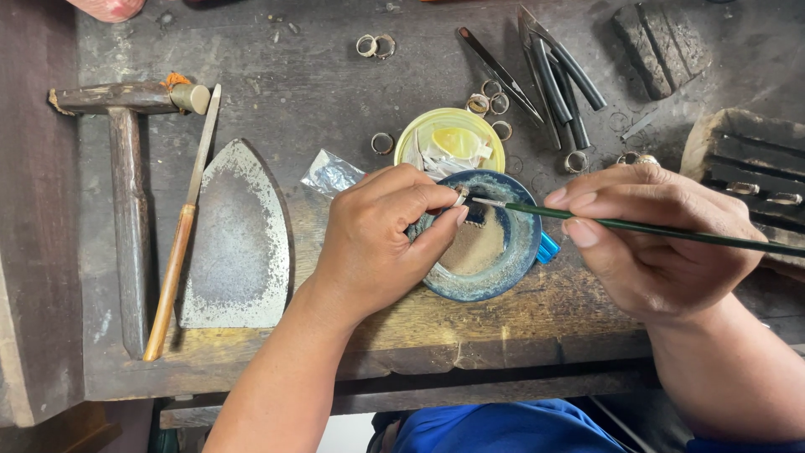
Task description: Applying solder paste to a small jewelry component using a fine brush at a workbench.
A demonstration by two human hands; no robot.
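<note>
Left hand [377,239] pinches a small metal ring [460,197] over the blue bowl [516,252] at surface centre; right hand [650,239], at 3 o'clock, pinches a thin green brush [637,225]. Ring looks light, stiff, slippery (grip its edges).

small silvery piece [459,196], perhaps a ring, over blue bowl [520,252], thin green brush [637,226] tip touching it

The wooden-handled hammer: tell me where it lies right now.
In the head view the hammer lies at the workbench's far left, head away from the person, beside a file and an iron-shaped metal plate, clear of the left hand.
</note>
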